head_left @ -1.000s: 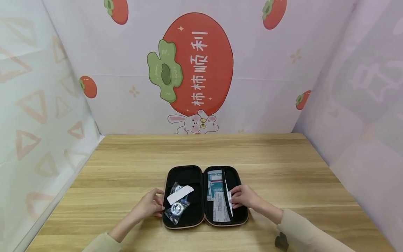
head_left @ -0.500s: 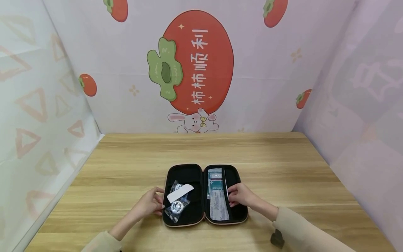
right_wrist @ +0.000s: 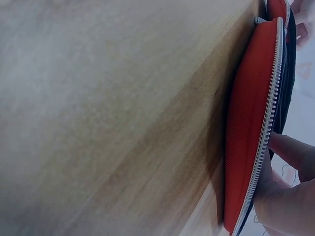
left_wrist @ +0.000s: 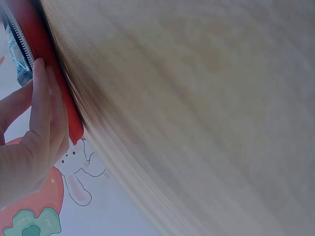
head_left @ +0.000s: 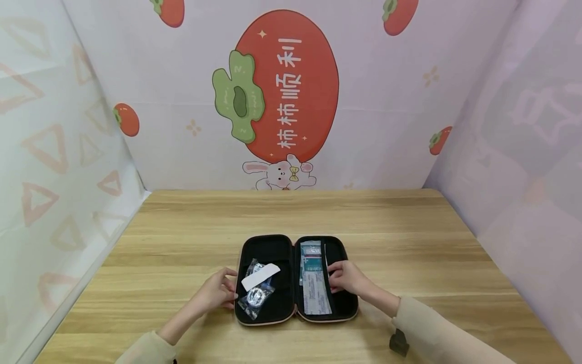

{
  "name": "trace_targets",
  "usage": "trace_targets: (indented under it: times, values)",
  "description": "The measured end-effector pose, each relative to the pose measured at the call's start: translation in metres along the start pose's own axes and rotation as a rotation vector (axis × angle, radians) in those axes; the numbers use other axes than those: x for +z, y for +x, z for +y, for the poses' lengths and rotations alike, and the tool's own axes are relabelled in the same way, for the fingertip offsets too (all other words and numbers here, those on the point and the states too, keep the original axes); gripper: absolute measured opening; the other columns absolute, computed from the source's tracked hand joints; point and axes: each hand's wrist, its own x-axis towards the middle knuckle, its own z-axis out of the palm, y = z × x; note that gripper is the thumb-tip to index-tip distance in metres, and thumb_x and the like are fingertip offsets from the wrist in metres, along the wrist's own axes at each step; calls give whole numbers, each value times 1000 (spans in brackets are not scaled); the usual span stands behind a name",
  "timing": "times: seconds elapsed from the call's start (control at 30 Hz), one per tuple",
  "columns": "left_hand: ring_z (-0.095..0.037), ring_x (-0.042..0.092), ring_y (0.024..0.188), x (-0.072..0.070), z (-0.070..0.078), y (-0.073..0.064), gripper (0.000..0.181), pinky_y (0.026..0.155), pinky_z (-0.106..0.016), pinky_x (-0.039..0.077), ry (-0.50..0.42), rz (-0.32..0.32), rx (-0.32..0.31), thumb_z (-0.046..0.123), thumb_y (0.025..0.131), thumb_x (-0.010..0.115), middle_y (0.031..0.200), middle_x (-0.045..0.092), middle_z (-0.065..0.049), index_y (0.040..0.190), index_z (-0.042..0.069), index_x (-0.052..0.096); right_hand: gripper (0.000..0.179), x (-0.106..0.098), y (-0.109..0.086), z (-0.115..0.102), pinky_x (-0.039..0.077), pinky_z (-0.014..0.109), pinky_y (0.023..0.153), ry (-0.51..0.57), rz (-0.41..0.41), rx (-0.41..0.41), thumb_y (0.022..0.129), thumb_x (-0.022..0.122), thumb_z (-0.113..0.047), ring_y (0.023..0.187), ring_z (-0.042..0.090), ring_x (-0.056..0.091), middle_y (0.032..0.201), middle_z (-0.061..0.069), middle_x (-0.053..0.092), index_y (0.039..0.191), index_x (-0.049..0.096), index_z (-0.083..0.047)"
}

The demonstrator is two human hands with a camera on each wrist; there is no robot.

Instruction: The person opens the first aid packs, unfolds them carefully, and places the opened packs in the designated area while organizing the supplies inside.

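Observation:
An unfolded zip case [head_left: 265, 319], black inside with a red outer shell [right_wrist: 251, 93], lies on the wooden table. My left hand [head_left: 213, 293] holds its left rim, fingers along the red side in the left wrist view. The left half contains a white strip [head_left: 261, 277] and clear plastic packets [head_left: 255, 298]. White and teal packets [head_left: 312, 263] and a white printed packet [head_left: 316, 293] lie in the right half, beside a black band. My right hand [head_left: 350, 277] has its fingertips at that band; I cannot tell whether they pinch anything.
The wooden table [head_left: 182, 227] ends at a printed backdrop [head_left: 373, 126], with patterned sheets on both sides. A small dark object [head_left: 399, 343] shows beside the right sleeve [head_left: 432, 323].
The white printed packet has shifted left behind the band, and the white piece at my right fingertips is now mostly out of sight. My left hand stays on the rim.

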Motion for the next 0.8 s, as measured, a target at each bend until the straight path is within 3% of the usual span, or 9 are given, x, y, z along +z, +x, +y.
trace_targets:
  times: [0.33,0.57,0.8]
  values:
    - [-16,53,56,0,1,1,48,52,-35,55,-1,-2,-4,-20,69,55,77,47,-13,113,-16,35,31,-9,-3,-1,56,34,58,-39,7,-26,75,50,14,63,19,61,73,21,62,105,46,23]
    - [-16,53,56,0,1,1,48,52,-35,55,2,0,-4,-20,69,55,77,47,-13,113,-16,35,27,-14,-8,-10,55,31,58,-149,1,-118,75,51,12,66,24,60,74,22,60,101,50,21]
    - [-16,53,57,0,2,1,48,52,-35,55,2,4,-13,-20,69,54,77,47,-13,113,-16,35,23,-15,-3,-14,51,19,58,-312,3,-207,77,59,3,68,16,58,79,13,61,98,58,12]
